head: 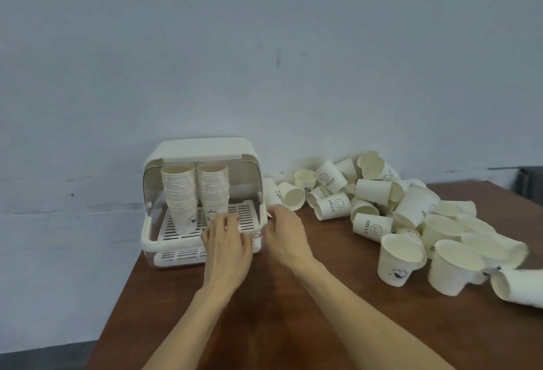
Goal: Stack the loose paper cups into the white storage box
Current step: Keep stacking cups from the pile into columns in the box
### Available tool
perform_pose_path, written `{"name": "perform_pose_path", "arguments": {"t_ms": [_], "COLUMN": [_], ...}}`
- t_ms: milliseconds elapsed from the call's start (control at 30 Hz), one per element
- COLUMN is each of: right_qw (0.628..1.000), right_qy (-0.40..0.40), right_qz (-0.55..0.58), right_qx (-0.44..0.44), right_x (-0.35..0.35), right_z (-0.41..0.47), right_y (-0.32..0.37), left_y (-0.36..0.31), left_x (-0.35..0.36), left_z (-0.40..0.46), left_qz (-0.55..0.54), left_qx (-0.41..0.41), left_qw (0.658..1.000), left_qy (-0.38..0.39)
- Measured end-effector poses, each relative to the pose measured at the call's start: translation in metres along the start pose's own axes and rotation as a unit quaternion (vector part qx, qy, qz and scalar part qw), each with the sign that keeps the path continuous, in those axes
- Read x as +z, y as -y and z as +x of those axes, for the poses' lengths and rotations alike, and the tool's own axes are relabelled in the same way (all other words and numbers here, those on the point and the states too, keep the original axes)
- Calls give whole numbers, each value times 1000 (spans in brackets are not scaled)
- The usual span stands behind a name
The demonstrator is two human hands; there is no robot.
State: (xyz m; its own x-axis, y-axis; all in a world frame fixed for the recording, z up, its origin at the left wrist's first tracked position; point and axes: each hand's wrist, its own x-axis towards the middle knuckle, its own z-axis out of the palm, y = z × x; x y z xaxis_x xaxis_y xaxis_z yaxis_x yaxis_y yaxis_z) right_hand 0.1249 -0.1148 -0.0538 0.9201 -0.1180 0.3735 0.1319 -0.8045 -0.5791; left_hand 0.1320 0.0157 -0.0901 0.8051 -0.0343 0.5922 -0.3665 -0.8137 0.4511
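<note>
From the head view, both hands are at the front of the white storage box (202, 202), which sits at the far left corner of the brown counter (293, 311). The left hand (226, 249) lies palm down on the box's front lip, its fingers (219, 221) spread apart and reaching onto the slatted tray, empty as far as I can see. The right hand (286, 234) is just beside the box's right front corner; its fingers (274, 214) curl loosely toward that corner, and I cannot tell whether they pinch anything.

Just beyond the left fingers, two nested stacks of cups (195, 193) stand upright inside the box, their long axes vertical, under the raised lid. Bare tray shows to the right of the stacks, directly ahead of the gap between the two hands.

The loose paper cups (382, 211) lie well off to the right of the right fingers, a heap running from the wall toward the near right edge. Most lie on their sides, pointing every which way; a few near ones stand upright. The right hand is plainly the nearer one to them.

The counter between hands and heap is bare wood. Behind is a plain pale wall (264, 61).
</note>
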Motion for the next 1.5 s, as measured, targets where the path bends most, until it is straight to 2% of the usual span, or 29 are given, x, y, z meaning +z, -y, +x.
{"name": "perform_pose_path", "arguments": {"t_ms": [167, 333, 467, 600, 733, 867, 1000, 1333, 1500], "right_qw": [998, 991, 982, 964, 941, 930, 940, 964, 986], "right_qy": [-41, -109, -148, -104, -40, -7, -44, -95, -59], "right_qz": [-40, -55, -77, -163, -237, -282, -273, -242, -155], "right_qx": [27, 51, 90, 184, 238, 234, 199, 48, 1], "right_x": [-76, -149, -189, -209, -211, -206, -190, -99, -63], "right_z": [-41, -82, -111, -127, -128, -124, -120, -71, -46], "right_y": [-64, -105, -135, -163, -180, -178, -163, -31, 29], "left_y": [-96, -175, -217, -226, -222, -201, -162, -40, 12], "left_x": [37, 63, 76, 84, 78, 60, 31, -46, -70], "left_z": [-27, -56, -66, -69, -74, -79, -73, -33, -11], "left_qz": [-116, -162, -88, -21, -48, -81, -97, -89, -62], "left_qx": [91, 144, 143, 104, 87, 89, 74, -15, -58], "left_qw": [986, 959, 956, 965, 973, 978, 985, 996, 996], "left_qy": [81, 182, 241, 238, 208, 172, 125, 23, -32]}}
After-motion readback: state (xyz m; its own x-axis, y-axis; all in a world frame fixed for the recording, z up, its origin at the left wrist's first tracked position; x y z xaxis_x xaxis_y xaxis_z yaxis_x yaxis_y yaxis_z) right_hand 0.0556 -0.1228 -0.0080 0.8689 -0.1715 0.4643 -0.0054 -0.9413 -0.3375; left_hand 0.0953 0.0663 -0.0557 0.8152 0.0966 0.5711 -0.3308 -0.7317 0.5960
